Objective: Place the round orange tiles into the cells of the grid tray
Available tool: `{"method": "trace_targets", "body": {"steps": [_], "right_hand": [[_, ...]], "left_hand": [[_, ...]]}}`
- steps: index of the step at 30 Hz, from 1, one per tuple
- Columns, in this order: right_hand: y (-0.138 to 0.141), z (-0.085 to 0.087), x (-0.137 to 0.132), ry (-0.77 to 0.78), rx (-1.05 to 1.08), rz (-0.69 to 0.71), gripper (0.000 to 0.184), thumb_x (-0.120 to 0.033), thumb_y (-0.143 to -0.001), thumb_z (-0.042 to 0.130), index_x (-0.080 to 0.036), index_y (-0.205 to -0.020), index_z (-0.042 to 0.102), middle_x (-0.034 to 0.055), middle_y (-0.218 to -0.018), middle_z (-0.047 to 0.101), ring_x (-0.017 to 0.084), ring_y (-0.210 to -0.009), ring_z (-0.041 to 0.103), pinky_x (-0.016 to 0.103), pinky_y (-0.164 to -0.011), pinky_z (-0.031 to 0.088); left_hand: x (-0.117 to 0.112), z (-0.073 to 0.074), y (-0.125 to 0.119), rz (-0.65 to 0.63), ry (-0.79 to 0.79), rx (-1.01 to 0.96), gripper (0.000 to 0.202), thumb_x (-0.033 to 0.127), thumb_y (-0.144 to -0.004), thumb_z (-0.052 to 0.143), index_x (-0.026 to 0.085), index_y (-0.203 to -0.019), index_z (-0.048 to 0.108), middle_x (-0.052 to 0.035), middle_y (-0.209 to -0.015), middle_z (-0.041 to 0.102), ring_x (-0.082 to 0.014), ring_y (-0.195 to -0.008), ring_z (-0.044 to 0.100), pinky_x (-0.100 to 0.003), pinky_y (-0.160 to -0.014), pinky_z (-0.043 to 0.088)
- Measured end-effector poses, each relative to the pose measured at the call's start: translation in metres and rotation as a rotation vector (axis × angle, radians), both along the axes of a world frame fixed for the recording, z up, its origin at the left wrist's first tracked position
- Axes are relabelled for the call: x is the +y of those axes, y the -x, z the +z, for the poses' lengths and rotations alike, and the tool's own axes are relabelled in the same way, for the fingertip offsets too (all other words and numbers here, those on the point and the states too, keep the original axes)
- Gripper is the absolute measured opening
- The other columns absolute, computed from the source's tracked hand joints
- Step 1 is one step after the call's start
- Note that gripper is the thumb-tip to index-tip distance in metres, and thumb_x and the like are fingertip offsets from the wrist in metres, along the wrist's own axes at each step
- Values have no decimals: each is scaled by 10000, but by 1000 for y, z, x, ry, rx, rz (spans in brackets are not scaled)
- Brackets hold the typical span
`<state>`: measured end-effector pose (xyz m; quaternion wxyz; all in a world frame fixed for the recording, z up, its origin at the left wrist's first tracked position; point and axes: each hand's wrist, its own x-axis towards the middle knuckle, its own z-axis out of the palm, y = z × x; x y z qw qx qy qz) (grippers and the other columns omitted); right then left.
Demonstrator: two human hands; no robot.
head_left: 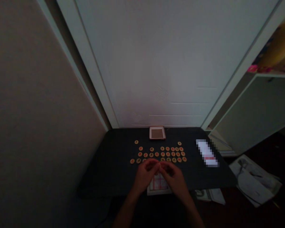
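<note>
My left hand [147,173] and my right hand [172,173] meet at the fingertips over the near middle of the dark table. Both have thumb and fingers pinched together. Whatever is between them, if anything, is too small or hidden to make out. Under the hands lies a white sheet or board with red lines [158,186], partly covered by them. Just beyond, round xiangqi pieces [157,154] with red and dark characters lie flat in loose rows. The hands hide part of the nearest row.
A shallow open box [157,127] stands at the table's [114,171] back edge by a white door [144,63]. On the right lies a bright, pixelated phone-like object [207,153]. Papers [255,180] are on the floor beyond the right edge. A wall [49,126] borders the left.
</note>
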<state>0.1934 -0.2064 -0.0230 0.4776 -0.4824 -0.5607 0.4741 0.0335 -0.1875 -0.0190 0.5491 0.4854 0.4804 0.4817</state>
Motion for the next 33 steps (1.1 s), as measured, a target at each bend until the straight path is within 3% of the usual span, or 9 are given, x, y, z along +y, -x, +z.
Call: {"method": "trace_targets", "body": {"steps": [6, 12, 17, 21, 26, 29, 33], "right_hand": [[0, -1, 2, 0, -3, 0, 364, -496, -844, 692, -236, -1096, 722, 55, -925, 748, 239, -854, 692, 354, -798, 546], [2, -6, 3, 32, 58, -17, 424, -538, -832, 691, -224, -1117, 707, 82, -995, 751, 268, -906, 699, 398, -847, 548], [4, -8, 4, 82, 117, -18, 447, -565, -806, 707, -214, -1083, 701, 89, -975, 758, 277, -905, 711, 399, -826, 556], [4, -10, 8, 98, 160, -12, 418, -556, -793, 726, -209, -1021, 682, 71, -896, 749, 263, -865, 712, 379, -794, 559], [-7, -13, 14, 97, 154, -91, 459, -578, -773, 728, -210, -1043, 682, 47, -884, 729, 225, -779, 697, 335, -716, 558], [-16, -11, 14, 93, 145, -123, 446, -586, -758, 732, -212, -999, 705, 56, -913, 738, 236, -803, 703, 338, -719, 566], [-22, -11, 11, 108, 155, -129, 426, -549, -737, 760, -225, -1008, 708, 57, -923, 751, 257, -823, 718, 363, -732, 578]], "left_hand": [[-3, 7, 6, -49, -23, 37, 273, 409, -848, 690, 191, -1002, 746, -80, -1016, 773, -247, -941, 726, -352, -850, 578], [-6, 9, 13, -134, -3, 19, 325, 397, -835, 707, 198, -1089, 742, -97, -1157, 748, -270, -1047, 706, -405, -945, 550], [-6, 9, 12, -191, -52, 17, 352, 379, -834, 720, 201, -1137, 730, -107, -1170, 744, -277, -1068, 698, -423, -964, 541], [-6, 9, 11, -214, -128, 138, 312, 367, -874, 672, 230, -1148, 728, -80, -1142, 751, -250, -1022, 703, -382, -922, 552], [-7, -5, 24, -109, -196, 383, 310, 330, -859, 662, 240, -1149, 724, -74, -1108, 736, -227, -952, 693, -354, -847, 560], [-12, -19, 39, -27, -220, 519, 307, 344, -850, 659, 263, -1139, 725, -81, -1227, 680, -229, -931, 685, -350, -781, 569], [-21, -33, 50, 3, -281, 618, 311, 345, -867, 638, 286, -1166, 699, -65, -1263, 637, -202, -886, 671, -372, -854, 558]]}}
